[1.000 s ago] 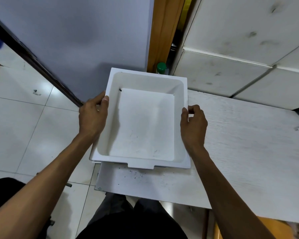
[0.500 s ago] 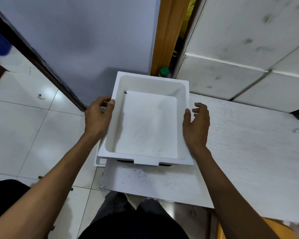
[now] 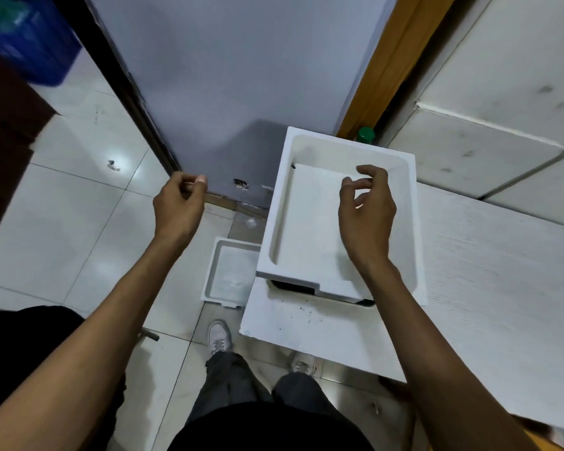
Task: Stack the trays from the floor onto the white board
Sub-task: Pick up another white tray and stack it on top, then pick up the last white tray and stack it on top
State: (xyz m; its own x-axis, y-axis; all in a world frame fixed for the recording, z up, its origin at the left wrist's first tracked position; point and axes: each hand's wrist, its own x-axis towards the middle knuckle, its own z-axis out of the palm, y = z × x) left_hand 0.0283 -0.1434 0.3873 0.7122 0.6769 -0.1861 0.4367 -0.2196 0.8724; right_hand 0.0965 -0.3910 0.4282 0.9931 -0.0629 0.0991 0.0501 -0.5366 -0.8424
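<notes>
A white square tray [image 3: 310, 229] rests on the left end of the white board [image 3: 489, 288], stacked on another tray whose dark edge shows beneath its front rim. My right hand [image 3: 367, 211] hovers above this tray with fingers loosely curled, holding nothing. My left hand [image 3: 178, 206] is raised over the floor to the left of the tray, fingers curled and empty. A second white tray [image 3: 230, 276] lies on the tiled floor just left of the board's corner, below and between my hands.
A grey door panel [image 3: 228, 76] and wooden frame [image 3: 381, 70] stand behind the tray. A green bottle cap [image 3: 365, 135] shows beyond it. A blue bin [image 3: 26, 40] sits far left. My feet [image 3: 220, 336] stand by the board's front edge.
Both hands have let go of the tray's sides and lifted away; the left hand moved left over the floor. The view shifted, which reveals the floor tray.
</notes>
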